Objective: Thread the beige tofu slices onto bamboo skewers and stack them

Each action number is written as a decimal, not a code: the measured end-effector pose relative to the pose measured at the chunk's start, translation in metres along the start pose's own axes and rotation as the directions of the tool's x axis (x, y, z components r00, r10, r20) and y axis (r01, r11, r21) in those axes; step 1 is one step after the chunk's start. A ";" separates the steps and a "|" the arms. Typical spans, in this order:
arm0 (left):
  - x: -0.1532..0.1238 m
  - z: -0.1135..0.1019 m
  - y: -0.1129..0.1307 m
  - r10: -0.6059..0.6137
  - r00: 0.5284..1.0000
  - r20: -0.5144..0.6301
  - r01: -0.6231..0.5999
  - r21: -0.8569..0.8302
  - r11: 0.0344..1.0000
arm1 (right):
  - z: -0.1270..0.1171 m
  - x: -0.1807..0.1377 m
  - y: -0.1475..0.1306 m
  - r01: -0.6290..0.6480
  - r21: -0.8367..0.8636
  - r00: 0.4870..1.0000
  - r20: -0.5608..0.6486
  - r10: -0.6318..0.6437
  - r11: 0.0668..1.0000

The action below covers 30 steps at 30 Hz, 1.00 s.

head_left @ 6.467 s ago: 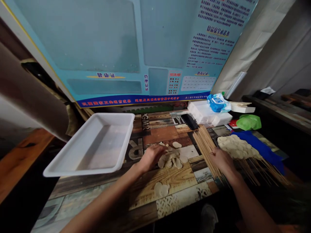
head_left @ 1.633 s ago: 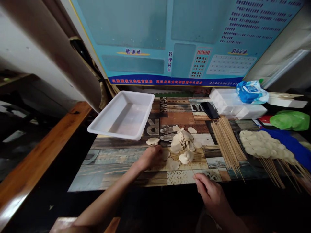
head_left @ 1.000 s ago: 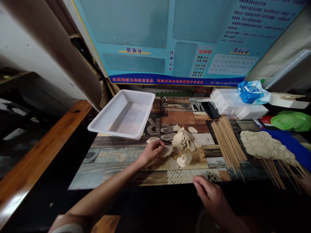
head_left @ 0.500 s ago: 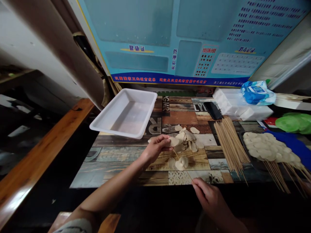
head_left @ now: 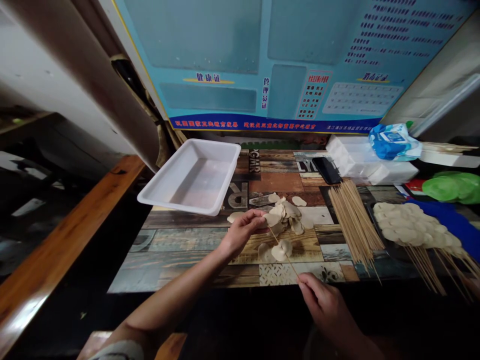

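My right hand (head_left: 325, 300) pinches the lower end of a thin wooden skewer (head_left: 293, 266) at the table's front edge. Pale, flat round slices (head_left: 282, 250) are threaded midway along that skewer. My left hand (head_left: 245, 231) is closed on another pale slice (head_left: 272, 219), held by the skewer's upper tip; whether the tip has pierced it I cannot tell. Just beyond lies a loose pile of similar slices (head_left: 290, 212). One single slice (head_left: 265, 252) rests on the table beside the threaded ones.
A white plastic tub (head_left: 221, 197) stands at the back left. To the right lie a bundle of bare skewers (head_left: 354, 225), a black phone (head_left: 327, 170), and a dark tray of filled skewers (head_left: 416, 225). White packs (head_left: 350, 155) and a blue-white packet (head_left: 393, 142) sit behind.
Both hands keep nearly the same pose, with the skewer and slice still between them. The whole view has shifted slightly.
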<state>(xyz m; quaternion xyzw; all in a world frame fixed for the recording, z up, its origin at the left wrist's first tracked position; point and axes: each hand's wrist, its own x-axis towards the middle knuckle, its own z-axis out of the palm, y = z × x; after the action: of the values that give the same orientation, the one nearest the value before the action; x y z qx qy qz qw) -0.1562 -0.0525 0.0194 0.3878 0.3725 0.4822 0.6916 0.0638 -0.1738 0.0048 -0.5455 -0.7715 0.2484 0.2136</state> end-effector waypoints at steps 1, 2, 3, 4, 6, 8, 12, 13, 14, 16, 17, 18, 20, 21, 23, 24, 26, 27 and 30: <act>-0.001 0.001 0.000 0.010 1.000 0.000 -0.010 0.018 1.000 | 0.000 0.000 0.000 -0.001 -0.005 1.000 -0.005 0.001 1.000; -0.001 0.003 0.000 0.018 1.000 0.000 -0.018 0.029 0.999 | 0.001 0.001 0.000 0.000 -0.008 1.000 -0.008 0.000 1.000; -0.002 0.004 0.000 0.022 1.000 -0.001 -0.022 0.031 0.999 | 0.001 0.001 0.000 0.004 -0.009 1.000 -0.010 -0.004 1.000; -0.002 0.004 0.001 0.023 1.000 -0.003 -0.022 0.023 0.999 | 0.001 0.001 0.000 0.010 -0.008 1.000 -0.013 -0.010 1.000; -0.001 0.004 0.002 0.009 1.000 -0.004 -0.009 -0.021 1.000 | 0.001 0.000 0.000 0.027 -0.003 0.999 -0.026 -0.027 1.000; 0.000 0.003 0.004 -0.036 0.999 0.007 0.037 -0.086 0.996 | 0.001 0.000 0.000 0.040 0.007 0.999 -0.038 -0.039 0.999; 0.001 0.003 0.006 -0.157 0.986 0.062 0.166 -0.204 0.965 | 0.001 0.001 0.002 0.052 0.032 0.996 -0.071 -0.049 0.998; 0.000 0.004 0.005 -0.170 0.983 0.071 0.182 -0.220 0.958 | 0.002 0.002 0.003 0.057 0.033 0.995 -0.079 -0.054 0.998; -0.001 0.005 0.004 -0.175 0.981 0.078 0.188 -0.230 0.955 | 0.002 0.002 0.003 0.061 0.032 0.995 -0.084 -0.058 0.998; -0.002 0.007 0.002 -0.161 0.984 0.078 0.175 -0.234 0.956 | 0.003 0.002 0.002 0.063 0.028 0.994 -0.090 -0.060 0.998; -0.003 0.009 0.000 -0.145 0.987 0.066 0.156 -0.228 0.961 | 0.003 0.002 0.002 0.059 0.024 0.994 -0.090 -0.057 0.998; -0.003 0.010 -0.002 -0.121 0.992 0.047 0.128 -0.215 0.968 | 0.003 0.002 0.002 0.053 0.020 0.995 -0.088 -0.051 0.998; -0.003 0.012 -0.005 -0.056 0.998 0.002 0.056 -0.170 0.984 | 0.004 0.002 0.002 0.044 0.009 0.995 -0.090 -0.043 0.999; -0.003 0.014 -0.006 -0.024 1.000 -0.018 0.022 -0.142 0.990 | 0.004 0.002 0.002 0.045 0.002 0.995 -0.095 -0.044 0.999; -0.003 0.016 -0.008 0.018 0.999 -0.032 -0.020 -0.091 0.996 | 0.005 0.003 0.002 0.052 -0.020 0.992 -0.111 -0.054 0.998; -0.003 0.017 -0.009 0.026 0.999 -0.029 -0.028 -0.072 0.997 | 0.005 0.003 0.002 0.057 -0.034 0.991 -0.122 -0.061 0.998; -0.004 0.019 -0.012 0.019 1.000 -0.016 -0.020 -0.042 0.999 | 0.006 0.004 0.002 0.067 -0.060 0.987 -0.144 -0.075 0.996; -0.005 0.021 -0.014 0.007 1.000 -0.010 -0.007 -0.027 1.000 | 0.006 0.004 0.001 0.070 -0.068 0.985 -0.151 -0.080 0.995; -0.009 0.024 -0.022 -0.045 0.999 0.010 0.045 0.022 0.999 | 0.005 0.005 -0.001 0.068 -0.071 0.985 -0.151 -0.079 0.995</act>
<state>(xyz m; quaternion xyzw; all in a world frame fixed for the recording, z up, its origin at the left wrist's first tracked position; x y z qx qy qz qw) -0.1289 -0.0702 0.0110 0.3893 0.3826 0.4603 0.7002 0.0583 -0.1700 0.0019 -0.5408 -0.7801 0.1723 0.2632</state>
